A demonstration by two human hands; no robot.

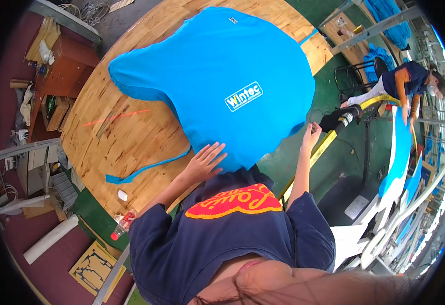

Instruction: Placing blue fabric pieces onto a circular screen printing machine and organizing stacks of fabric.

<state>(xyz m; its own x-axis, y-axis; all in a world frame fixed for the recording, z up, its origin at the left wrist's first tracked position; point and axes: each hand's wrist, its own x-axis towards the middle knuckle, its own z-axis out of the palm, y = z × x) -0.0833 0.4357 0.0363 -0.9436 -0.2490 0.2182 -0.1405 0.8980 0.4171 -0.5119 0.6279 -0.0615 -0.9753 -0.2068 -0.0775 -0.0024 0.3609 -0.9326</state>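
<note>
A large bright blue fabric cover [232, 56], shaped like a saddle cover with a white printed label, lies spread over the wooden table. Its narrow lobe points to the far left, and a blue strap [149, 170] trails from the near side across the wood. My left hand [207, 161] rests on the cover's near edge with fingers stretched out. Beyond the cover's right edge is my right hand [311, 134], its thumb and fingers pinched together. Whatever those fingers hold, if anything, is too small to make out.
A black and yellow padded bar [342, 119] runs just right of my right hand. The table [131, 119] has a rounded edge. A plastic bottle [124, 224] with a red cap is beside my left arm. A co-worker [410, 84] bends over work at the right.
</note>
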